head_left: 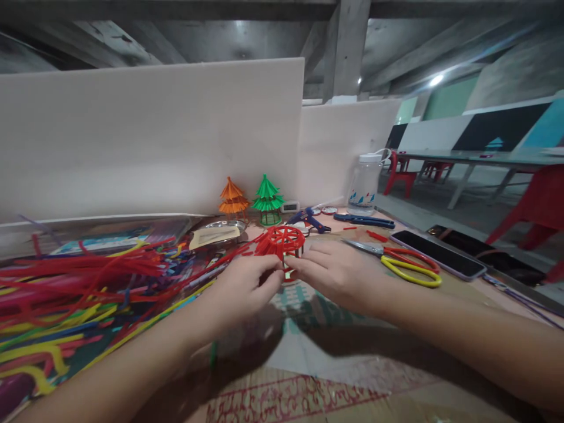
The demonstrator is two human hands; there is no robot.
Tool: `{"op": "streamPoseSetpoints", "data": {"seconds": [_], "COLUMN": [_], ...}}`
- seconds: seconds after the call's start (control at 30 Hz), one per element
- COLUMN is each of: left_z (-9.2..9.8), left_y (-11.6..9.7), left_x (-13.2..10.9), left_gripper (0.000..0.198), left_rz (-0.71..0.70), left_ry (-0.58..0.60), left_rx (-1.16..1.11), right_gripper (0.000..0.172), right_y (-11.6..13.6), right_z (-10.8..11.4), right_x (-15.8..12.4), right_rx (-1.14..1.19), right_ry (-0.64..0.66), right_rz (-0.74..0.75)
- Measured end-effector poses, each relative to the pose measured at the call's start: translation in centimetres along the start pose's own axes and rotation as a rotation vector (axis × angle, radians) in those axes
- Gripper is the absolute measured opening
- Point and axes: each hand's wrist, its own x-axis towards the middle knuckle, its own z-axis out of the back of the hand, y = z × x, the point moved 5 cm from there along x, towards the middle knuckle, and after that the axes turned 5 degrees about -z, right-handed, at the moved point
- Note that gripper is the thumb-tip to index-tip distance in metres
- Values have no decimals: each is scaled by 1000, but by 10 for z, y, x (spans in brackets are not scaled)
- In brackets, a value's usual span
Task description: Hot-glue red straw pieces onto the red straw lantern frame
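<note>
Work surface [308, 355] between forearms [150, 358]: passable. Scissors [386, 253] block right hand's [337, 271] outer side; strip pile [110, 270] blocks left hand's [247, 282].

Craft workshop, concrete beams [176, 10] along top, long table [484, 157] and red chairs [544, 191] at right, glue gun [312, 220] centre, coloured strips [118, 267] lower left

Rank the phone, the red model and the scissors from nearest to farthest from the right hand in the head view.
From the right hand:
1. Red model: immediately to its left.
2. Scissors: just to its right.
3. Phone: farther right, past the scissors.
</note>
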Motion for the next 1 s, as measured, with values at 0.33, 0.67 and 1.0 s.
{"op": "streamPoseSetpoints", "data": {"seconds": [0.33, 0.67, 1.0], "left_z": [14, 3, -3], "left_y": [5, -1, 78], "left_x": [3, 2, 4], "left_gripper": [31, 36, 31], "left_rz": [87, 33, 180], "left_ry": [-12, 56, 32], "left_rx": [12, 47, 212], "right_gripper": [21, 26, 31], "right_y": [-42, -14, -55], "right_z": [-14, -10, -49], "right_x": [-3, 3, -51], "right_rx": [272, 230, 753], "right_ry": [4, 179, -121], "right_rz": [-378, -226, -874]}}
